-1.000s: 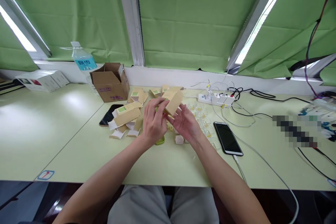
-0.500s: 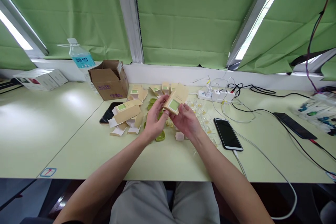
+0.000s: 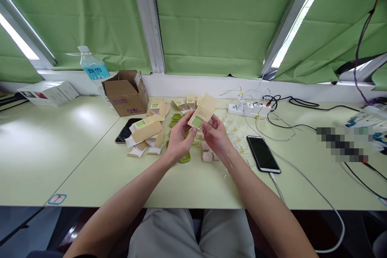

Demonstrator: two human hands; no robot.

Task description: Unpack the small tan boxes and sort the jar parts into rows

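Between both hands, above the table, is a small kraft-paper box (image 3: 207, 107) with a green square on its lower part. My left hand (image 3: 180, 137) grips its left side, thumb at the lower edge. My right hand (image 3: 217, 134) pinches its lower right corner. Beneath the hands lie green plastic trays (image 3: 185, 157), pale pink blocks (image 3: 207, 156) and small yellow pieces (image 3: 198, 144), partly hidden. Clear plastic pieces (image 3: 238, 137) sit right of my right hand. To the left lies a pile of similar paper boxes (image 3: 148, 129), and more small boxes (image 3: 190, 101) stand behind.
A brown cardboard box (image 3: 127, 94) and a water bottle (image 3: 95, 68) stand at the back left. A phone (image 3: 263, 154) with a white cable lies to the right, a dark phone (image 3: 125, 131) by the pile. A power strip (image 3: 249, 109) with tangled cables is behind.
The paper box has tilted slightly in my hands and its panel looks flatter toward me. My right fingers have shifted up along its right edge. A blurred patch now covers the far-right phone.
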